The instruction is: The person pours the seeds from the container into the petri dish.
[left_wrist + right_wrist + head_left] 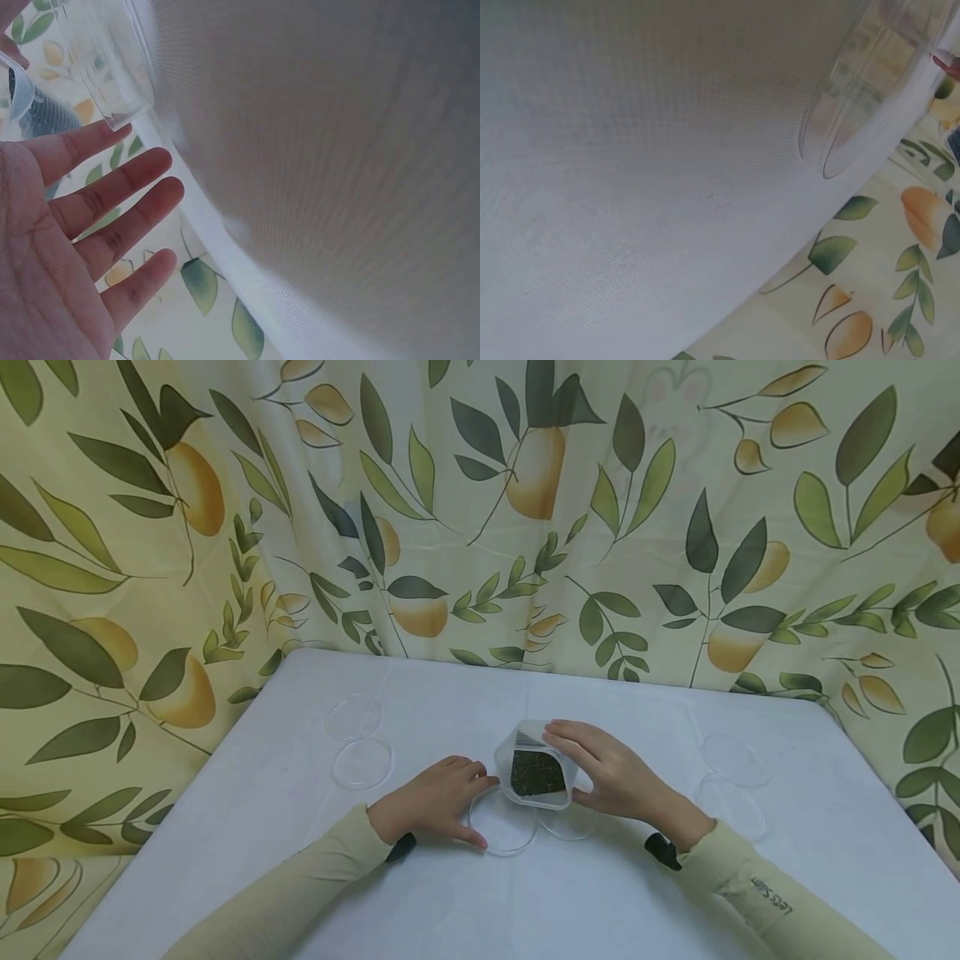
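Observation:
My right hand [618, 772] grips a translucent plastic tub [504, 774] from its right side, fingers over the top edge. Tilted over the table, the tub shows a mass of dark fine grains [537, 774] inside. Below it lies a clear round dish [510, 846], partly covered by the tub. My left hand [438, 797] touches this dish's left side with thumb and index finger spread apart. In the left wrist view the other fingers [131, 217] are straight and apart. A second clear dish [567, 835] sits just right of the first, partly behind the tub.
Two clear round dishes, a nearer one [362, 764] and a farther one [352, 718], lie at the left. Two more, one near [733, 808] and one far [737, 762], lie at the right. A patterned curtain [480, 568] hangs behind the white table [465, 910].

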Tool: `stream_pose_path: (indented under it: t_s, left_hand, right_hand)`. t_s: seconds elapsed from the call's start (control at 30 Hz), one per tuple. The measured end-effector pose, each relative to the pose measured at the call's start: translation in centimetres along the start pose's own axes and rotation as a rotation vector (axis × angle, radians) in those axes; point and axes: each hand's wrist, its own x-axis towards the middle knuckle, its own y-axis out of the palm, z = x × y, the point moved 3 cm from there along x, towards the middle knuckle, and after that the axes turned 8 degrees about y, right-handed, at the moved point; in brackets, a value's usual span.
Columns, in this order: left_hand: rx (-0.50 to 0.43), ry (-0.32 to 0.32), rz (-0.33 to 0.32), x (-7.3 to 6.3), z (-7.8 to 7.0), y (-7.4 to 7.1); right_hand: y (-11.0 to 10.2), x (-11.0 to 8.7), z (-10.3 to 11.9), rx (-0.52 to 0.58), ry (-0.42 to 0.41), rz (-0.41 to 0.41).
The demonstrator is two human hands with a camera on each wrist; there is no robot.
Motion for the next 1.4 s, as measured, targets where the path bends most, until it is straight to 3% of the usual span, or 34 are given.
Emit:
stream_pose_path:
  t_s: [0.73, 1.4]
  left_hand:
    - [-0.005, -0.025, -0.006, 0.08, 0.1, 0.1]
    - [0.05, -0.055, 0.017, 0.1, 0.25, 0.2]
  right_hand:
    - [0.14, 0.27, 0.03, 0.0, -0.027, -0.01]
    - [0.39, 0.57, -0.29, -0.012, -0.047, -0.031]
